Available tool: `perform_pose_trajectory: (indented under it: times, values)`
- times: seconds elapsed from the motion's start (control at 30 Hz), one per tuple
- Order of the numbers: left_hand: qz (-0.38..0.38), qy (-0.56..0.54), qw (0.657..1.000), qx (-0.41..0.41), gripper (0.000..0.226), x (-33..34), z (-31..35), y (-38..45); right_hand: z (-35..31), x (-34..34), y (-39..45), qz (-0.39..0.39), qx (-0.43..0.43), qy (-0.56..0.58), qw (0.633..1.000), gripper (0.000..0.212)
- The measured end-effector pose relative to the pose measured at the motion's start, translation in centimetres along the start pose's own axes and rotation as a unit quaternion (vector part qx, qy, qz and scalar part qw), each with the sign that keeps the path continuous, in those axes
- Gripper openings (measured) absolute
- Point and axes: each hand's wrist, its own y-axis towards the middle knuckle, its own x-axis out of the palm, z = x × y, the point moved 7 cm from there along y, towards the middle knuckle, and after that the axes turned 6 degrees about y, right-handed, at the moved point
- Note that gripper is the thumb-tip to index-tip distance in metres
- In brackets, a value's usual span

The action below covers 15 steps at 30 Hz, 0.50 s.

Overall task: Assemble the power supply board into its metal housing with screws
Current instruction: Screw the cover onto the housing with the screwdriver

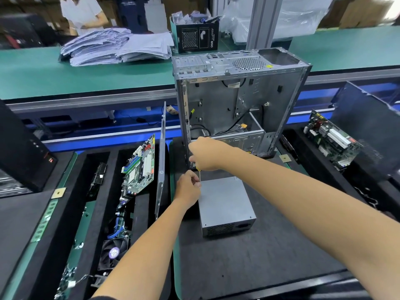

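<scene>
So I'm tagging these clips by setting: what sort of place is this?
Most likely a computer assembly line in a factory. An open metal PC case stands on a padded workstation, bare motherboards lie in foam trays alongside, and long green benches run behind, with stacked paperwork.

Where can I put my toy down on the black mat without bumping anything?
The black mat is bare in front of the grey power supply box, toward you, and to its right. It is crowded by the box's far left corner, where both hands work below the open metal case.
</scene>
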Motion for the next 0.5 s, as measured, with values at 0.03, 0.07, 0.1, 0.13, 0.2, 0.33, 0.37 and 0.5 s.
perform_pose_trajectory:
  times: [0.03, 0.07, 0.1, 0.13, 0.2, 0.33, 0.37, 0.5]
  values:
    - [-0.003, -0.004, 1.000, -0.001, 0.012, 0.0, 0.0, 0.0, 0.1, 0.0, 0.1, -0.003, 0.005, 0.023, 1.000, 0.021]
    - [-0.006, -0.010, 1.000, -0.005, 0.012, 0.0, -0.1, 0.0, 0.2, 0.1, 0.1, -0.004, 0.010, 0.050, 0.999, 0.020]
    - [-0.010, -0.018, 1.000, -0.013, 0.013, 0.0, -0.1, 0.0, 0.4, 0.1, 0.0, -0.002, 0.014, 0.078, 0.997, 0.019]
    - [-0.014, -0.031, 0.999, -0.024, 0.013, 0.0, -0.2, 0.1, 0.7, 0.0, 0.0, 0.006, 0.018, 0.105, 0.994, 0.019]
    - [-0.022, -0.067, 0.996, -0.055, 0.014, -0.2, -0.5, 0.2, 1.4, -0.2, -0.2, 0.026, 0.024, 0.150, 0.988, 0.021]
    - [-0.022, -0.120, 0.985, -0.120, 0.023, -0.4, -0.8, 0.3, 3.4, 0.2, -0.8, 0.044, 0.056, 0.252, 0.965, 0.027]
    - [-0.015, -0.130, 0.982, -0.133, 0.026, -0.4, -0.8, 0.3, 3.8, 0.3, -0.9, 0.048, 0.063, 0.275, 0.958, 0.027]
    - [-0.005, -0.155, 0.973, -0.169, 0.024, -0.2, -0.8, 0.0, 5.1, 0.3, -1.4, 0.071, 0.085, 0.297, 0.948, 0.028]
